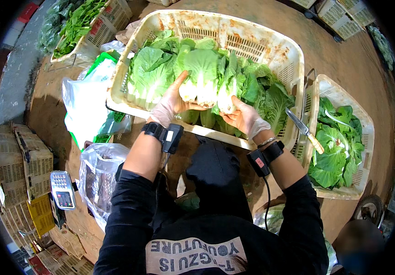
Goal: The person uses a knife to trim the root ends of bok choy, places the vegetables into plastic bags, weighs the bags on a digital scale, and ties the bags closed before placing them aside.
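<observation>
Pale-stemmed leafy cabbages lie in rows in a large, stained white plastic crate in front of me. My left hand, in a thin clear glove, curls round the stem ends of two cabbages near the crate's middle. On their right, my right hand, partly gloved too, has its fingers at the base of another cabbage. A knife with a light wooden handle rests across the right edge of the crate, its handle over the neighbouring crate. More cabbages show below my hands.
To the right, a white crate holds dark green leaves. Clear and green-edged plastic bags lie at left, above a weighing scale's keypad display. Stacked crates stand at the far left. A wheel is at lower right.
</observation>
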